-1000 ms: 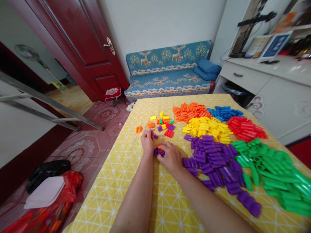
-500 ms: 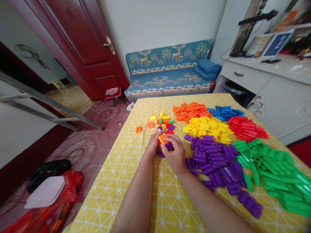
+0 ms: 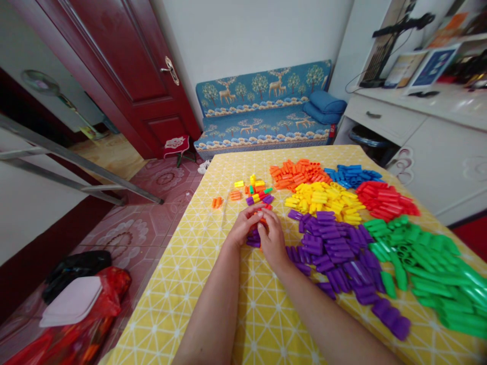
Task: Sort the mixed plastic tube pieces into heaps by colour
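Observation:
Over the yellow patterned table, my left hand and my right hand meet with fingers curled and closed around orange plastic tube pieces. Most of what they grip is hidden by the fingers. Purple tube pieces show below and between the hands. Just beyond the fingertips lie a joined row of purple, yellow, red and green pieces and a small cluster of yellow and orange ones. Two small orange groups sit farther left. The purple pile is nearest to my right hand.
Sorted piles of tube pieces cover the table's right side: orange, blue, yellow, red and green. A blue sofa stands past the far edge, a white cabinet at right.
The orange piece between my hands has turned and sunk lower, and my fingers now cover more of it. My left thumb has come over it; both hands have drawn closer together.

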Demonstrator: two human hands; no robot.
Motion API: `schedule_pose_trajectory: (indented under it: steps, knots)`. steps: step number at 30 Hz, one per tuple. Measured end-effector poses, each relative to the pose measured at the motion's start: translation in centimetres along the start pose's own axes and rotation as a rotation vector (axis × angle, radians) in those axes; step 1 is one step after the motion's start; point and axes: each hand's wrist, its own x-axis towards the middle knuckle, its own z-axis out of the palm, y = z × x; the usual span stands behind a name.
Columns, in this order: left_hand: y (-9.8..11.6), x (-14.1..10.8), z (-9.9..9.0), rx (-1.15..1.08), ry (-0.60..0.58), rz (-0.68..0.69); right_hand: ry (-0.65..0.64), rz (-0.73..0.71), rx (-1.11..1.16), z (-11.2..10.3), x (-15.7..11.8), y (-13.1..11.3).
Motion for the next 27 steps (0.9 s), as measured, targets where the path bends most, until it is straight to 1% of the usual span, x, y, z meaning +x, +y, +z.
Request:
schedule_pose_trajectory:
  steps: [3,5,7,13,19,23,27]
  knots:
    - [0.1,0.0,-0.1,-0.058,0.067,-0.041,0.007,0.009,0.032,0.1,-0.1,0.3]
    - [0.2,0.0,-0.3,-0.082,0.109,-0.033,0.006,0.025,0.05,0.2,-0.2,0.5]
    - [0.3,0.0,-0.3,-0.088,0.123,-0.01,-0.003,0.061,0.07,0.3,-0.3,0.6]
    - [0.4,0.1,-0.6,-0.114,0.073,0.026,-0.014,0.141,0.126,0.2,-0.1,0.3]
    - [0.4,0.0,-0.8,-0.153,0.048,0.031,-0.011,0.21,0.256,-0.1,0.0,-0.3]
    - [0.5,-0.3,-0.6,-0.128,0.037,0.017,0.054,0.232,0.29,-0.4,0.1,-0.7]
    - [0.6,-0.4,-0.3,-0.1,0.026,-0.022,0.157,0.153,0.227,-0.8,0.3,-1.4]
